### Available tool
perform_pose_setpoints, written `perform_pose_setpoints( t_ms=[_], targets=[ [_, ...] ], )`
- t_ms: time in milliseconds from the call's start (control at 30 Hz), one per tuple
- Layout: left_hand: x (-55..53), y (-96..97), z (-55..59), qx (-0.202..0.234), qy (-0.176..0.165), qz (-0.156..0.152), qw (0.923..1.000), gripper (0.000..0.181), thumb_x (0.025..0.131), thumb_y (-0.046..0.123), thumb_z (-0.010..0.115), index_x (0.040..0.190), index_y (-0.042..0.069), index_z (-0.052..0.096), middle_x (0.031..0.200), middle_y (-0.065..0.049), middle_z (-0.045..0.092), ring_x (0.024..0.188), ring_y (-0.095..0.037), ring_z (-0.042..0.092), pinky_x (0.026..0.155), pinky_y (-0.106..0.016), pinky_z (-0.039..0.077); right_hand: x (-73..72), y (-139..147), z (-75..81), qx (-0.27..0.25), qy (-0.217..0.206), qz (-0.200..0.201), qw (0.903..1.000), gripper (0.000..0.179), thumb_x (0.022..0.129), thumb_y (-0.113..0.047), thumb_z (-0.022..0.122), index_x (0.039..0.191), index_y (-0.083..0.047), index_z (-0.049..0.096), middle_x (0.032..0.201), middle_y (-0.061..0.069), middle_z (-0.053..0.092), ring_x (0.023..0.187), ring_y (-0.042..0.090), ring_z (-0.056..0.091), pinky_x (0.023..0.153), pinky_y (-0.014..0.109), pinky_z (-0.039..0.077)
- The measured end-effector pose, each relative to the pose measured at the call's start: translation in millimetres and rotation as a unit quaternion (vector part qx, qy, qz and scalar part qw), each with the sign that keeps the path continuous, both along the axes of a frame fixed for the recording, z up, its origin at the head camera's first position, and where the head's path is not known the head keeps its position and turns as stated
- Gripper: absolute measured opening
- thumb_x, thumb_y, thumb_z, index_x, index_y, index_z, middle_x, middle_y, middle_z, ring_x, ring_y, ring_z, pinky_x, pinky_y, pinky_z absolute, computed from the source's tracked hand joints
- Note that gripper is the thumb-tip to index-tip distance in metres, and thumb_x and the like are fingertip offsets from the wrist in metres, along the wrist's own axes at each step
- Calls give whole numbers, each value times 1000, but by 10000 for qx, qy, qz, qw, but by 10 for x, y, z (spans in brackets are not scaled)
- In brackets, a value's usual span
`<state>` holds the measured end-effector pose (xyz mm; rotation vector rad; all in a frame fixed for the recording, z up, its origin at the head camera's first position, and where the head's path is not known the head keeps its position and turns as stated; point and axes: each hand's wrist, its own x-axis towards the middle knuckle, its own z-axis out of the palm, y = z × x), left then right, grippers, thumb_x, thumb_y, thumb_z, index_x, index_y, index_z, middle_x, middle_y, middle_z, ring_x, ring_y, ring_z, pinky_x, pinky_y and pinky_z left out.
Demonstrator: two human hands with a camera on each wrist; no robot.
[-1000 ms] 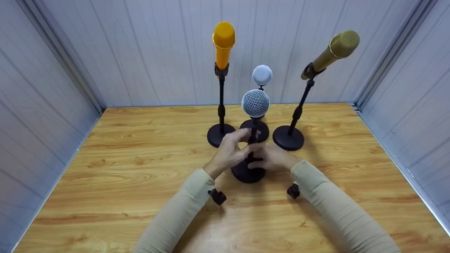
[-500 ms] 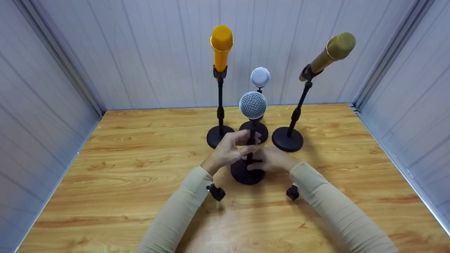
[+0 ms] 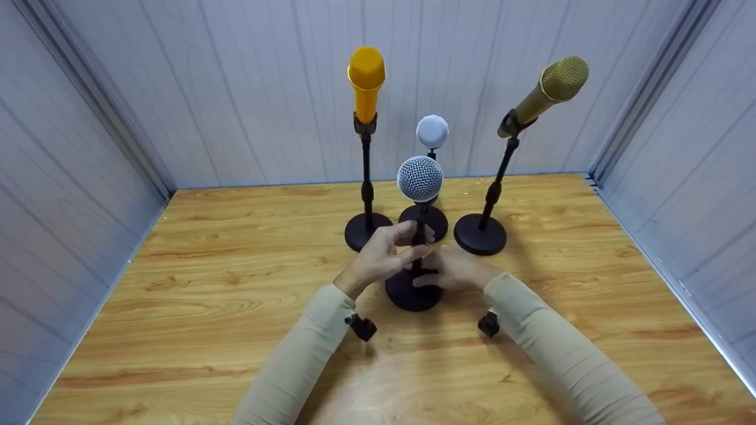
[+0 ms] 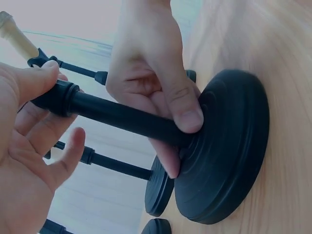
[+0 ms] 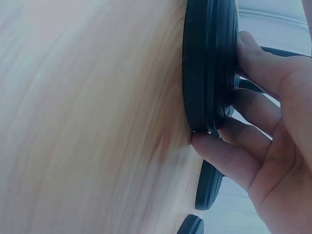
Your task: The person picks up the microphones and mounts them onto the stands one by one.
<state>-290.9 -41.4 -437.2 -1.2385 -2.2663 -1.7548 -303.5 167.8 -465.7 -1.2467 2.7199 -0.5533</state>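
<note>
A microphone (image 3: 420,179) with a silver mesh head sits on the nearest black desktop stand (image 3: 411,298), which stands upright on its round base. My left hand (image 3: 378,260) pinches the collar (image 4: 59,97) of the stand's pole between thumb and fingers. Low down, my right hand (image 3: 460,268) holds the foot of the pole, its thumb and a finger on either side where the pole meets the base (image 4: 229,146). From the right wrist view, other fingertips (image 5: 202,141) of that hand touch the base's edge by the tabletop. The microphone's handle is mostly hidden beneath its head.
Behind stand three more stands on the wooden table (image 3: 207,283): one with an orange microphone (image 3: 366,77), one with a white-headed microphone (image 3: 432,131), one with a tilted gold microphone (image 3: 549,88). Panelled walls (image 3: 266,88) enclose the back and sides.
The head view shifts slightly, so everything sits a little lower and further left. Both hands keep their hold on the front stand, with no clear movement of the stand itself.
</note>
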Motion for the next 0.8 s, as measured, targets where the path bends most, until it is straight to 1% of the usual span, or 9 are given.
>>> perform_pose_setpoints(
  t_ms=[100, 200, 367, 433, 533, 600, 667, 733, 800],
  targets=[
    [7, -8, -8, -28, 61, 28, 10000, 20, 99, 17, 69, 113, 3, 68, 107, -3, 71, 108, -25, 68, 95, -35, 53, -11, -3, -16, 16, -5, -23, 10000, 24, 94, -41, 73, 87, -18, 69, 81, -10, 66, 78, 11, 61, 71, 33, 51],
    [16, -25, -21, -70, 95, 124, 9999, 20, 99, 18, 68, 113, 3, 68, 106, -2, 71, 106, -22, 67, 93, -36, 53, -5, -18, -21, 31, 35, -66, 10000, 27, 93, -41, 73, 84, -17, 67, 75, -8, 62, 73, 12, 58, 67, 33, 50],
    [25, -52, 6, -188, 225, 458, 9985, 18, 99, 19, 69, 112, 7, 68, 103, 1, 71, 98, -12, 65, 87, -35, 53, 0, -53, -1, 90, 205, 53, 9997, 29, 96, -39, 70, 97, -11, 70, 91, 1, 70, 86, 19, 66, 77, 40, 55],
    [25, -45, 24, -214, 287, 513, 9980, 19, 99, 18, 68, 113, 5, 67, 104, -1, 71, 99, -12, 66, 90, -33, 54, 9, -45, 21, 133, 192, 171, 9996, 31, 97, -39, 70, 100, -8, 69, 96, 3, 71, 88, 21, 68, 78, 40, 55],
    [60, -45, 40, -397, 430, 615, 9964, 24, 101, 16, 66, 120, 3, 64, 108, -4, 71, 103, -13, 66, 93, -33, 54, 48, -12, 63, 139, 26, 406, 9991, 35, 95, -37, 72, 106, -4, 68, 101, 8, 72, 89, 24, 69, 78, 41, 56],
    [111, -57, 39, -716, 579, 800, 9925, 32, 101, 17, 65, 129, 2, 60, 115, -7, 69, 110, -16, 65, 96, -33, 53, 94, 21, 100, 138, -50, 497, 9987, 39, 94, -36, 74, 113, -2, 68, 105, 11, 72, 88, 23, 70, 78, 40, 57],
    [186, -82, 40, -1271, 771, 1108, 9827, 43, 101, 19, 66, 138, 2, 54, 123, -11, 67, 116, -22, 64, 96, -35, 53, 142, 54, 139, 117, 9, 502, 9987, 45, 92, -35, 76, 121, -1, 67, 105, 12, 73, 82, 20, 69, 75, 39, 57],
    [271, -113, 45, -2017, 917, 1412, 9649, 53, 100, 22, 67, 144, 2, 48, 129, -16, 63, 117, -28, 63, 96, -39, 53, 189, 80, 174, 129, 150, 422, 9989, 51, 90, -35, 78, 126, 0, 67, 92, 12, 73, 69, 16, 64, 67, 38, 56],
    [357, -140, 52, -2761, 889, 1577, 9439, 59, 99, 25, 69, 147, 2, 44, 134, -20, 57, 118, -33, 62, 96, -43, 53, 231, 89, 207, 184, 289, 306, 9989, 55, 88, -36, 80, 127, 1, 67, 84, 11, 71, 63, 13, 58, 62, 36, 55]
  ],
)
